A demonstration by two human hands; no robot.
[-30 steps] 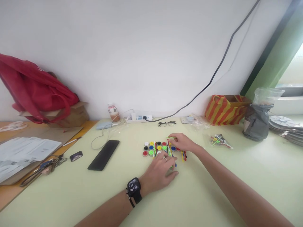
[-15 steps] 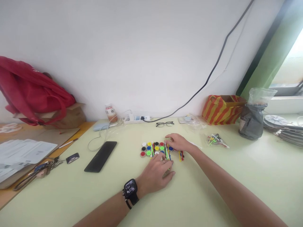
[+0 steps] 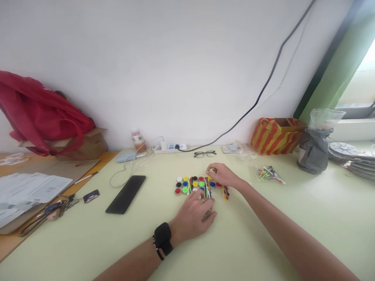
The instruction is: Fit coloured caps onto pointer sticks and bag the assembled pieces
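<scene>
Rows of small round clear pots with coloured caps (image 3: pixel 185 184) sit on the pale green table, with coloured plastic sticks (image 3: pixel 225 193) laid between and beside them. My left hand (image 3: pixel 193 214) lies over the near side of the rows, fingers bent down. Between its thumb and fingers is something partly hidden that I cannot make out. Just behind the rows, my right hand (image 3: pixel 224 175) pinches a thin yellow-green plastic stick (image 3: pixel 209 169) between thumb and fingertips, slightly above the caps.
Eyeglasses (image 3: pixel 205 153) and a power strip (image 3: pixel 170 148) are near the wall. To the left lie a black phone (image 3: pixel 125 194), a cable and keys. At right are a small bag of coloured pieces (image 3: pixel 270 174), a striped bag (image 3: pixel 277 136) and a grey bag (image 3: pixel 313 152).
My right hand has risen and moved slightly away from the rows, and the yellow-green stick now shows in its fingertips. The left hand has stayed in place.
</scene>
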